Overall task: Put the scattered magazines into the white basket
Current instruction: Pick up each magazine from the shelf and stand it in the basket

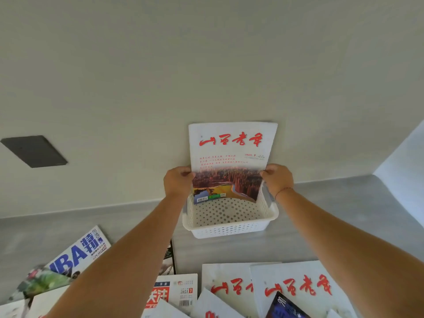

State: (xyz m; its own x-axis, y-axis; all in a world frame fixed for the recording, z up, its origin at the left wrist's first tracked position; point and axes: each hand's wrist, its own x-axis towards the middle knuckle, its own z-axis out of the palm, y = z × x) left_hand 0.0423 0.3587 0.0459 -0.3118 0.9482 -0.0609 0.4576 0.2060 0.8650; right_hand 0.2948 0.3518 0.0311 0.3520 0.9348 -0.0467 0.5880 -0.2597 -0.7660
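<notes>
Grey bench (344,214) along wall. Scattered magazines (298,288) overlap at near edge. Red-titled magazine (229,152) upright, lower edge inside white basket (229,228) at bench's far side. Left grip (177,181) pinches magazine's left edge, right grip (278,180) its right edge.
</notes>
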